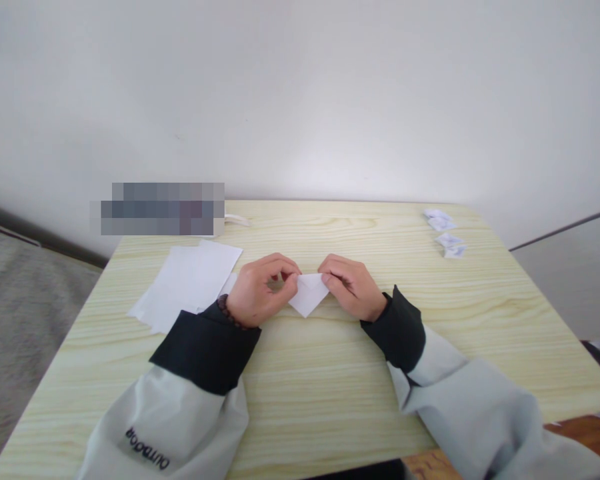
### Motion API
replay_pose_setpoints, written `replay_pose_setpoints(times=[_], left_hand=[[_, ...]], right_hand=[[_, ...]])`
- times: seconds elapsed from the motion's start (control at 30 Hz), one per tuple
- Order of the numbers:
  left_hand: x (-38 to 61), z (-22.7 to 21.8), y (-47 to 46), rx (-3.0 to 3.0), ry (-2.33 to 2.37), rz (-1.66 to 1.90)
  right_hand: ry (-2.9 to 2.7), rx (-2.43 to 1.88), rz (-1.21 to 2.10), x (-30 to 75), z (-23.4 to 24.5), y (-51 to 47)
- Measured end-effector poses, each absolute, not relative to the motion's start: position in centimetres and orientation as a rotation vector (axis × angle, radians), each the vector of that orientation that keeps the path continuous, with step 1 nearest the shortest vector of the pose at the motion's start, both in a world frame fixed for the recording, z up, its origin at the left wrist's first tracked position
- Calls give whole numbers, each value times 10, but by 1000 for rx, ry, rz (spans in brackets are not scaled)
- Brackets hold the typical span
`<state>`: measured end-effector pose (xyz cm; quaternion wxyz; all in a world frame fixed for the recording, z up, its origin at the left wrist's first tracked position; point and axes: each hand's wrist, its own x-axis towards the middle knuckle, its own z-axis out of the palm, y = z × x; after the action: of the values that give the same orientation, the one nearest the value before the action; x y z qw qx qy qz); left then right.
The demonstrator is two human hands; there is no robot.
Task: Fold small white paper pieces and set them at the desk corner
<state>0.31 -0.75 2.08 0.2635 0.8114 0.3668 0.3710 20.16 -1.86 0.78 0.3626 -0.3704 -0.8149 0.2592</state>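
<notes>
A small folded piece of white paper [307,297], shaped like a triangle with its point toward the person, is between the two hands near the middle of the table. Whether it rests on the surface or is slightly raised, I cannot tell. The left hand [266,288] pinches its left upper corner between thumb and curled fingers; the right hand [351,287] pinches the right upper corner likewise, so the top edge runs straight between them. A dark beaded bracelet [231,313] circles the left wrist. Both arms wear pale grey sleeves [190,413] with broad black cuffs, the left one bearing the dark lettering "OUTDOOR".

Just beside the left hand, loose white paper sheets [190,277] overlap in an uneven fan, partly hidden by the hand and cuff. Behind them, at the far left edge, is a pixelated block [163,212], its contents unreadable. Well apart, at the far right, small crinkled white folded-paper shapes [451,245] lie in two groups. The pale yellow-green wood-grain table [325,387] stands against a plain white wall [330,100].
</notes>
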Motion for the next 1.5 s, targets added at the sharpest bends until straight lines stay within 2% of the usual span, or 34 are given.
replay_pose_setpoints(times=[0.37, 0.63, 1.0, 1.27, 1.5], left_hand=[[1, 21, -8, 2134, 996, 987], [1, 16, -5, 2146, 830, 1033], [-3, 4, 4, 2331, 1035, 1125], [-7, -1, 6, 2478, 1216, 1084], [-6, -2, 5, 2575, 1133, 965]], right_hand=[[-2004, -994, 775, 204, 8, -18], [-1914, -1043, 746, 204, 8, -17], [-1845, -1188, 424, 202, 0, -13], [-2150, -1080, 420, 200, 0, -16], [-2096, -1195, 371, 203, -6, -11]])
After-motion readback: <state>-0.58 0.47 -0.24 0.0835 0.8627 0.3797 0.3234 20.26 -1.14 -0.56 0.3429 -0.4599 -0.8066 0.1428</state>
